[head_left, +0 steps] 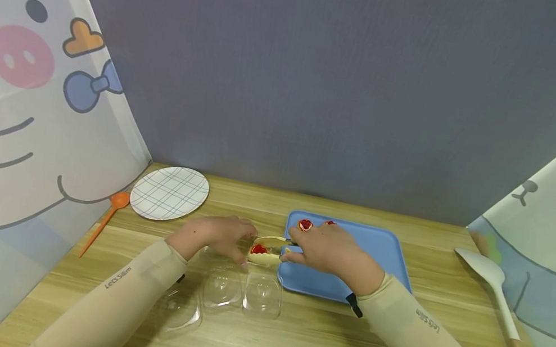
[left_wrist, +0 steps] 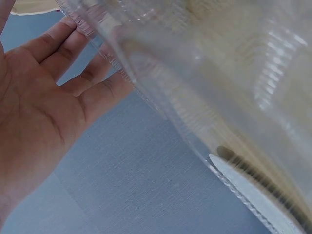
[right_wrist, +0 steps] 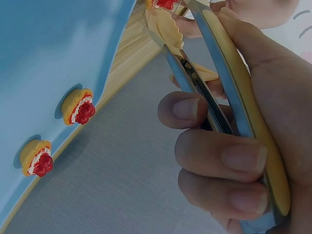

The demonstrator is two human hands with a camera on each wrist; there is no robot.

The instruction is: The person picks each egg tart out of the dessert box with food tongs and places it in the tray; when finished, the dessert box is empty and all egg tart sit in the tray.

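In my right hand [head_left: 332,251] I grip a pair of gold-and-silver tongs [right_wrist: 239,92], fingers curled round both arms. Between the cream, scalloped tips sits a small tart [head_left: 259,249] with a red fruit top; in the right wrist view only its edge shows. My left hand [head_left: 222,238] is just left of the tips, at the far part of a clear plastic container [head_left: 222,291] with several rounded cups. From the left wrist, its fingers [left_wrist: 105,95] reach out fairly straight against the ridged plastic edge.
A blue tray [head_left: 377,249] lies to the right, with two more fruit-topped tarts [right_wrist: 79,107] near its far edge. A checked white plate [head_left: 170,193] and an orange spoon [head_left: 105,223] are on the left. On the far right lies a white spatula [head_left: 493,275] with a wooden handle.
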